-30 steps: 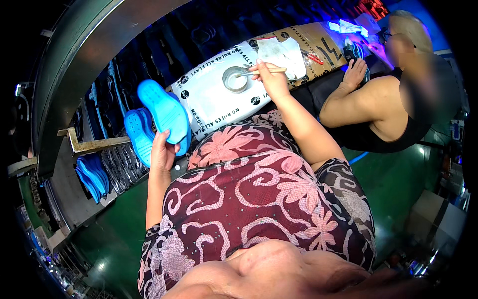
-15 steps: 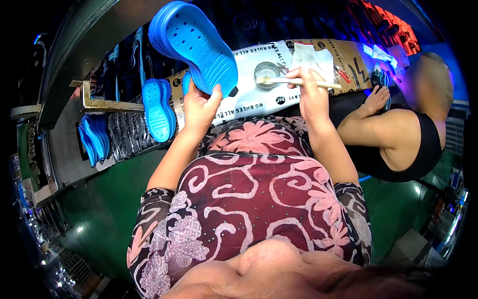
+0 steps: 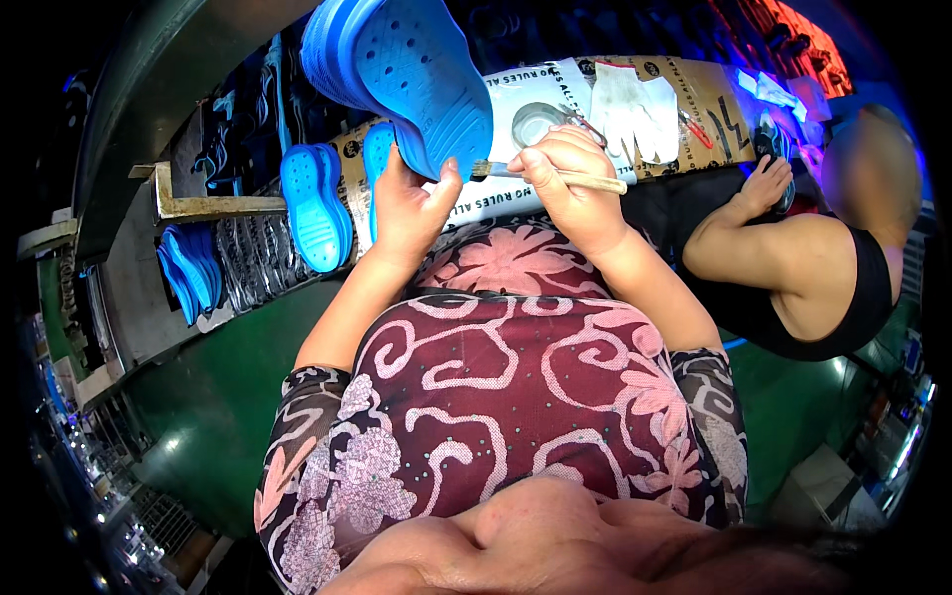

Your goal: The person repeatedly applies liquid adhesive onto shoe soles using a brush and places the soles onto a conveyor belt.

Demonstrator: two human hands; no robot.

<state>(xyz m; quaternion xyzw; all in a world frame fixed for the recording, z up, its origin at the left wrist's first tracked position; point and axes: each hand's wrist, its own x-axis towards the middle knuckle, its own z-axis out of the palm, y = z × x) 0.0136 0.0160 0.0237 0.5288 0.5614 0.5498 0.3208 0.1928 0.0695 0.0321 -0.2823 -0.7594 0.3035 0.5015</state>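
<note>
Left hand [image 3: 415, 203]: thumb and fingers pinched on the narrow end of a blue shoe sole [image 3: 421, 74]. We have the sole tilted up toward the view, its holed, wide end running past the top edge of the frame. Ridged blue layers show along its left side; we can't tell if that's one thick sole or several stacked.

Right hand [image 3: 570, 188]: fingers wrapped around a pale-handled flat brush [image 3: 600, 182], handle end pointing right. Bristles are at the sole's lower right edge, just beside our left thumb. We can't tell whether they make contact.

Beyond the right hand sits a round cup [image 3: 538, 121] on a printed white sheet [image 3: 511, 91], which lies over brown cardboard [image 3: 719, 94]. Right of the cup: a white work glove [image 3: 635, 114], then a small red-handled tool [image 3: 695, 130], too small for us to identify.

Left side: two blue soles [image 3: 309, 210] lie overlapped near our left forearm. Another blue piece [image 3: 375, 164] is partly hidden behind the left hand. Farther left we see a metal bracket [image 3: 213, 206], a black wrapped bundle [image 3: 260, 260] below it, and a stack of blue soles [image 3: 188, 273] standing on edge.

Right side: a co-worker in a black sleeveless top [image 3: 863, 288], seated close by, one hand [image 3: 767, 185] resting near some blue-lit items. Floor [image 3: 243, 372] is green.
</note>
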